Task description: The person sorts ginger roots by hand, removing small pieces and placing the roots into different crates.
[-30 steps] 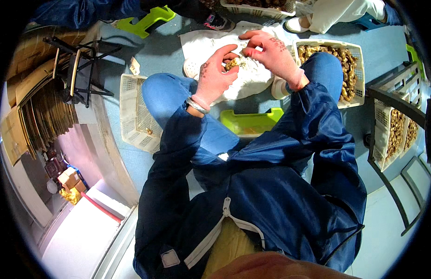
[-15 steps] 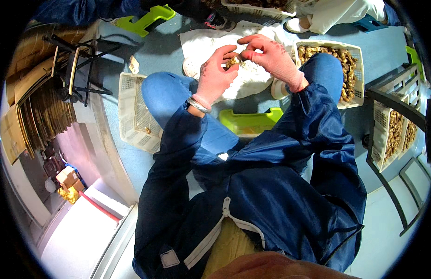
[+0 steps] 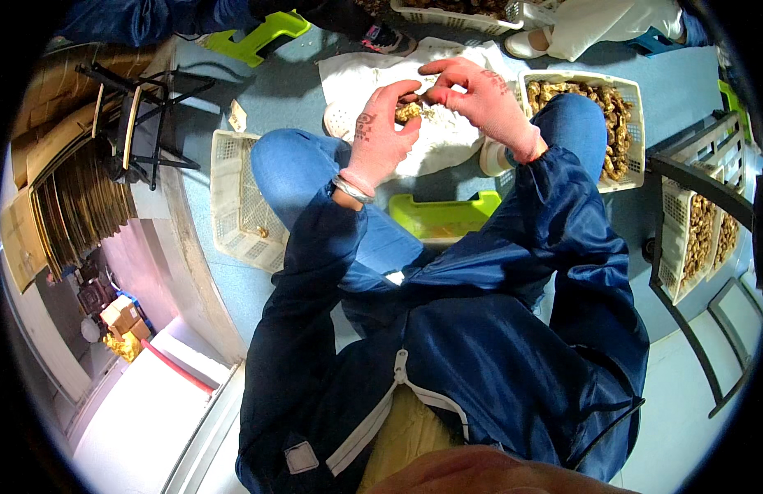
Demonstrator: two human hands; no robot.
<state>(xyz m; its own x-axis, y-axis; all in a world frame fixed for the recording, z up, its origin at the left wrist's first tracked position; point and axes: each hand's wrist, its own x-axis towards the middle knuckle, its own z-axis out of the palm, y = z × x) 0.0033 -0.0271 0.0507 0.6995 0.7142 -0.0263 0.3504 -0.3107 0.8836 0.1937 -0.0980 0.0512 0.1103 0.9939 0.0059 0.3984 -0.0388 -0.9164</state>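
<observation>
My left hand (image 3: 380, 142), in a pink glove, curls its thumb and fingers around a small lumpy brown-and-yellow piece (image 3: 409, 112), perhaps a mushroom. My right hand (image 3: 490, 109), gloved the same way, reaches in from the other side. Its thumb and fingertips are pinched together at the piece's right edge; what they grip, if anything, is too small to make out. Both hands hang over a white cloth (image 3: 348, 76) spread on the floor between my knees. Beside my right knee stands a white crate (image 3: 638, 148) filled with similar brown pieces.
A white crate (image 3: 232, 193) with a few pieces inside stands by my left knee. A green stool (image 3: 443, 216) sits between my legs. Black folding frames (image 3: 155, 123) stand at the left, a metal rack (image 3: 702, 185) and filled crates (image 3: 686, 239) at the right. Other people's feet (image 3: 525, 44) are ahead.
The piece in my left hand has turned slightly and shows more of its surface. My left wrist has rotated a little; my right hand has hardly moved.
</observation>
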